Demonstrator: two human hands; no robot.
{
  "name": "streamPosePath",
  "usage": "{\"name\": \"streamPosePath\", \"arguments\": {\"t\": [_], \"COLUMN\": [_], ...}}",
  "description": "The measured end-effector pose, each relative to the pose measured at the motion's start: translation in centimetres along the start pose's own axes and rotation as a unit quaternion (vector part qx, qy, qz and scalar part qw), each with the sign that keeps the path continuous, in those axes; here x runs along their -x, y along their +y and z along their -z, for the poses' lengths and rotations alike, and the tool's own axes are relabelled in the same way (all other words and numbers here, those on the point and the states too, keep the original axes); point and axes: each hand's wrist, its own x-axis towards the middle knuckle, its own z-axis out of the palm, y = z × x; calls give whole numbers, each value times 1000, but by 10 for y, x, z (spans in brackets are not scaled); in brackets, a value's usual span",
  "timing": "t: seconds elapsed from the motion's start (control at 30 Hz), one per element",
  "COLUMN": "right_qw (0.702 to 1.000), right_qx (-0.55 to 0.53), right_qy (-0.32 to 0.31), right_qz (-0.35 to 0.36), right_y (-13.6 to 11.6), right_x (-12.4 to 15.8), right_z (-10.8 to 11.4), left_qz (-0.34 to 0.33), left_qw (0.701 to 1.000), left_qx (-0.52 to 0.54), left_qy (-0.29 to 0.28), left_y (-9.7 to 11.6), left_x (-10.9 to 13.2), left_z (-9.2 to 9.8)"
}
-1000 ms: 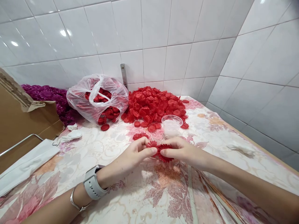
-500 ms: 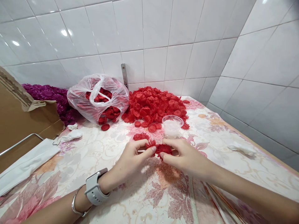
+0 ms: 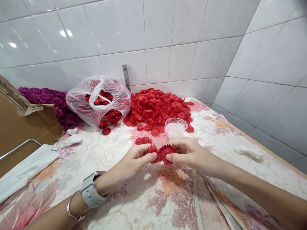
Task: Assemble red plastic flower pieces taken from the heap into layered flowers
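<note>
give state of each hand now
Left hand: closed, holding a round red frilly-petalled flower.
Right hand: closed, holding a second round red frilly-petalled flower.

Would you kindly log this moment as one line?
left hand: holds red flower; right hand: holds second red flower; plastic cup: beyond right hand

Hands (image 3: 135, 160) (image 3: 192, 156) holding red flower pieces (image 3: 166, 152) side by side, clear cup (image 3: 176, 128) beyond, red heap (image 3: 155, 107), plastic bag (image 3: 80, 103).
</note>
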Motion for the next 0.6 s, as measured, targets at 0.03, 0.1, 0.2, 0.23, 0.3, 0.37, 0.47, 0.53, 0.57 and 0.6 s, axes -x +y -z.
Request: {"name": "streamPosePath", "arguments": {"t": [0.03,0.1,0.2,0.23,0.3,0.37,0.47,0.53,0.57,0.6], "right_qw": [1000,998,996,994,991,987,983,981,979,978], "right_qx": [-16,-36,-28,-24,-27,-44,-71,-85,-90,-96], "right_qy": [-14,-44,-88,-102,-129,-150,-161,-169,-174,-180], "right_qz": [-1,0,-6,-14,-33,-48,-50,-51,-52,-52], "right_y": [-1,-2,-1,0,2,3,3,2,2,2], "right_x": [0,-1,-1,-1,-1,-1,0,1,1,1], "right_z": [2,5,9,11,12,13,12,12,12,11], "left_qz": [6,21,56,68,80,78,67,68,70,73], "left_qw": [1000,999,996,995,992,991,991,991,990,989], "left_qx": [11,35,52,53,57,58,52,51,58,71], "left_qy": [-3,-11,-35,-46,-73,-92,-101,-104,-107,-110], "left_y": [1,2,0,-1,-3,-5,-5,-4,-4,-4], "left_x": [1,2,2,2,0,-1,-2,-2,-2,-1], "left_z": [0,-1,1,2,4,6,8,7,6,6]}}
